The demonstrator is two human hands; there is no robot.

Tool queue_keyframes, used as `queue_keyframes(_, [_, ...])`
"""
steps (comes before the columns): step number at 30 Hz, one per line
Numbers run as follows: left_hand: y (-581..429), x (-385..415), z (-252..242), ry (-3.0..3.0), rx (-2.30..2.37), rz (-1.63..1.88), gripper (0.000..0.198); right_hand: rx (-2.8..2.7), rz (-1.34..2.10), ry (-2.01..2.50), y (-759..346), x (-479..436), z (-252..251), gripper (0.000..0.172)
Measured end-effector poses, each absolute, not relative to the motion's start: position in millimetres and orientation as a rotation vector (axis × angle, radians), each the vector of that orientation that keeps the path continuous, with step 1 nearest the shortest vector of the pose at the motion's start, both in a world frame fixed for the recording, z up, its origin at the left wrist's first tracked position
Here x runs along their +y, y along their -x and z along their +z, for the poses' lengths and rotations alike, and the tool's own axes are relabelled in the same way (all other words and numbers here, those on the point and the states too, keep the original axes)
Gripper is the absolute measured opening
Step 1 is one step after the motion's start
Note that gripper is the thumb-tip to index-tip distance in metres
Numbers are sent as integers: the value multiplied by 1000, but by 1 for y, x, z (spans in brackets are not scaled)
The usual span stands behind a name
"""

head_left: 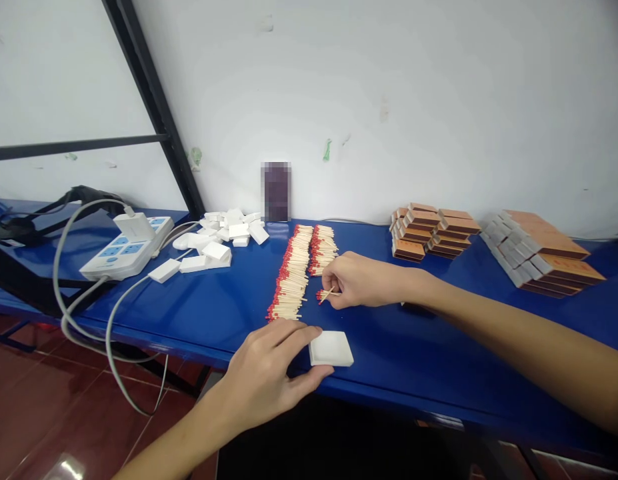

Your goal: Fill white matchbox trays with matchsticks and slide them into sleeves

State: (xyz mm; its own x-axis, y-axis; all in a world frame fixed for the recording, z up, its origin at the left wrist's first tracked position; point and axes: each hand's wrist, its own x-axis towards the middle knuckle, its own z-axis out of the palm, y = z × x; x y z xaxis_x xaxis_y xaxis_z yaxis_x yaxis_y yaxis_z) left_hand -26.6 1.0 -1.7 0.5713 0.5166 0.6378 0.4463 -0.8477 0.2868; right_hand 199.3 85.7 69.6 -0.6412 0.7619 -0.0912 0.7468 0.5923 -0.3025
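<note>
Near the table's front edge, my left hand [273, 367] grips a small white matchbox tray [333, 348] between thumb and fingers. The inside of the tray faces up and shows no matches. Just beyond it, my right hand [356, 280] is closed in a pinch on a few red-tipped matches [327, 293], their heads pointing left. A long row of matches [290, 273] lies to the left of this hand. Behind my right fingers sits a shorter row of matches [323, 248], its near end partly hidden by the hand.
White trays [239, 230] are heaped at the back left, beside a power strip [129, 250] with looping cables. Matchbox sleeves [433, 227] stand stacked at the back right, with a larger stack of boxes [543, 253] farther right. A pixelated dark object [277, 191] leans on the wall.
</note>
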Motion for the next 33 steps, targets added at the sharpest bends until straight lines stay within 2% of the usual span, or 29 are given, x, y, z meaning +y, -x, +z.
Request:
queue_keyframes(15, [26, 2, -1, -2708, 836, 1106, 33, -2816, 487, 1263, -199, 83, 70, 6])
queue_keyframes(23, [24, 1, 2, -2635, 935, 1086, 32, -2725, 678, 1264, -199, 75, 86, 9])
queue_keyframes(33, [26, 2, -1, -2566, 1054, 1093, 45, -2784, 782, 1171, -186, 49, 98, 10])
